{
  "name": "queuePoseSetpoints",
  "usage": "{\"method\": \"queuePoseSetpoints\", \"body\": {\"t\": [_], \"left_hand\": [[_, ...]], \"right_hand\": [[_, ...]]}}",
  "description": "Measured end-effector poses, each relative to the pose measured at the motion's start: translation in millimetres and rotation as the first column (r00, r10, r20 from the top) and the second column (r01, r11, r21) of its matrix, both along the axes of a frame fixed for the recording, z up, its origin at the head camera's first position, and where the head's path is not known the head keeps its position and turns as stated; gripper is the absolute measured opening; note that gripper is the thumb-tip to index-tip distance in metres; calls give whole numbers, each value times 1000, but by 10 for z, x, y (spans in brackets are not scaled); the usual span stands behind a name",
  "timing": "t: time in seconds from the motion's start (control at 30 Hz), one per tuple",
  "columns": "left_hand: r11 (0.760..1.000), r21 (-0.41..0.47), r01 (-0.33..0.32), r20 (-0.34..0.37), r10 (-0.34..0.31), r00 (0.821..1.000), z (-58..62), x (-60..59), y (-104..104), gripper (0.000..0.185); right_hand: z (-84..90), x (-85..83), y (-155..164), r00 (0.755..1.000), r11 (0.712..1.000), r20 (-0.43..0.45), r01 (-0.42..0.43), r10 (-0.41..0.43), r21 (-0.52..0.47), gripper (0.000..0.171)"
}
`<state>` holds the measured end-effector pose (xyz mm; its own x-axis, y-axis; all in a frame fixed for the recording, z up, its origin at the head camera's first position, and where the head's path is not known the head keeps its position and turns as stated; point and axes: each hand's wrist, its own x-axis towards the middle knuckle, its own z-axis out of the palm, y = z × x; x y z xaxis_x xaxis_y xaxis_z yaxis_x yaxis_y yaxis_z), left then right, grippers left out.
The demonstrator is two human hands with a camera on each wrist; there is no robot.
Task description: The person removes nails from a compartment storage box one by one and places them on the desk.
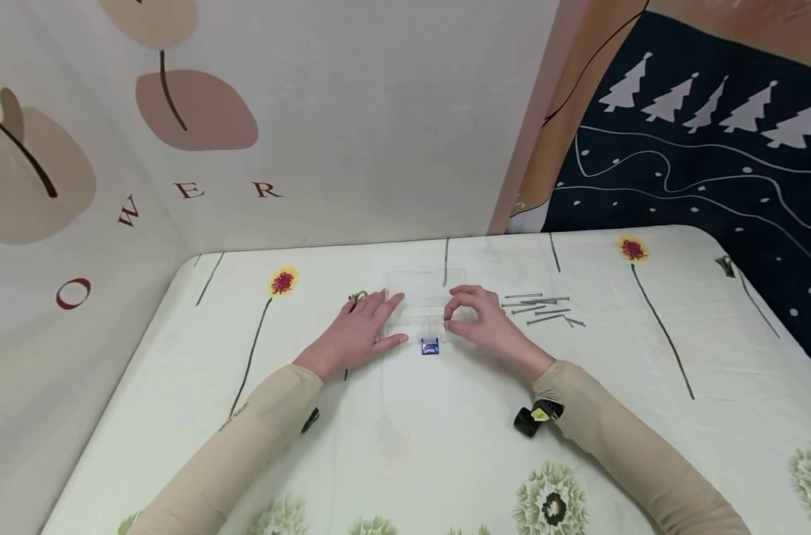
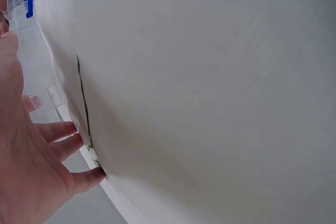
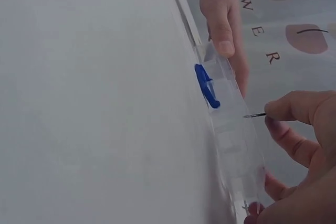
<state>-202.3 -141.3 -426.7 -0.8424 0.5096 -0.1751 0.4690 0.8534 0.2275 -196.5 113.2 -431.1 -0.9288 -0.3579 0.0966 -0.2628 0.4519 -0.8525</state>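
A clear plastic box point(image 1: 412, 323) with a blue latch point(image 1: 430, 347) at its front lies on the table between both hands. Its transparent lid point(image 1: 425, 284) appears to lie folded back behind it. My left hand point(image 1: 360, 332) rests at the box's left side, fingers spread and thumb touching the front corner. Over the box's right side, my right hand point(image 1: 483, 325) pinches a thin metal nail point(image 3: 254, 115) between thumb and index finger, with its tip pointing over the box. Several loose nails point(image 1: 546, 310) lie just right of that hand.
A flower-patterned cloth point(image 1: 405, 423) covers the table. Behind it hangs a pale printed curtain point(image 1: 379, 148), and a dark cloth with white trees point(image 1: 699, 163) hangs at the right. A small greenish object point(image 1: 359, 296) shows behind the left hand; its kind is unclear.
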Motion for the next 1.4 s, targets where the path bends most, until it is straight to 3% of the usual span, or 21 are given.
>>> {"method": "queuePoseSetpoints", "body": {"t": [0.17, 0.33, 0.6, 0.93, 1.4], "left_hand": [[1000, 5, 8, -12, -8, 1000, 0, -2, 0, 77], [1000, 12, 17, -25, -17, 1000, -2, 4, -4, 76], [999, 29, 26, -32, -25, 999, -14, 6, -16, 76], [1000, 18, 17, -14, -17, 1000, -9, 7, -15, 77], [999, 22, 25, -7, -25, 1000, 0, 4, -13, 77]], "right_hand": [[59, -38, 85, 1000, 996, 6, 3, -2, -86, 4], [118, -36, 174, 997, 994, 76, 29, -21, -104, 4], [125, -27, 248, 983, 973, 183, 34, 8, -228, 10], [102, -21, 363, 983, 972, 182, 9, 35, -236, 10], [57, 29, 705, 987, 987, 159, 15, 11, -157, 11]]}}
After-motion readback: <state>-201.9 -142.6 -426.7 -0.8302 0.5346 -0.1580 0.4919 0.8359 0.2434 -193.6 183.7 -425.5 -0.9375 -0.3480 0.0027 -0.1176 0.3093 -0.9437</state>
